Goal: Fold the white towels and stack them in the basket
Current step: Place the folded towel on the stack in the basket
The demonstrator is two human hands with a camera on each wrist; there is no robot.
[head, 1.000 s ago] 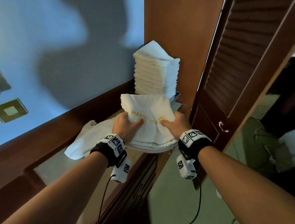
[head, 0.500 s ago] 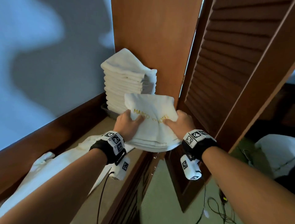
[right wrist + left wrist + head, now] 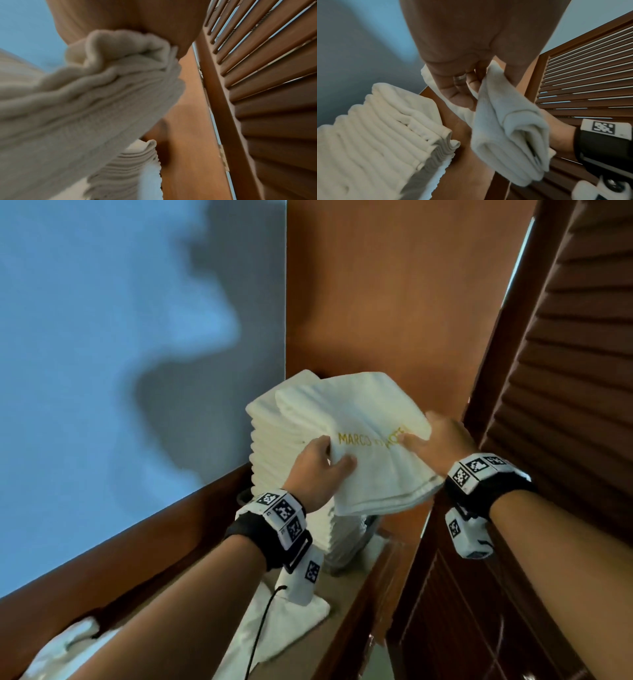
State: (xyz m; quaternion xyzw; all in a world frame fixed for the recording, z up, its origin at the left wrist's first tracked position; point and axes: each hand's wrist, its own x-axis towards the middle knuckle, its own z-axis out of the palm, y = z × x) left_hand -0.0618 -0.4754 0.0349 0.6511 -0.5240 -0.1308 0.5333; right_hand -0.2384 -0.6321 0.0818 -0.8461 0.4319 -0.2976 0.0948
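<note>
Overhead, both hands (image 3: pixel 313 470) grip folded towel (image 3: pixel 363 440), gold "MARCO" legible.

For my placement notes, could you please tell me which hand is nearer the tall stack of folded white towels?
Left. The left hand grips the gold-lettered folded towel right beside the tall stack of folded white towels; the right hand grips its far edge, nearer the louvred wooden door.

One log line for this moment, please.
phase: placing | left hand, right hand: both grip folded towel | towel: raised over stack, not released
</note>
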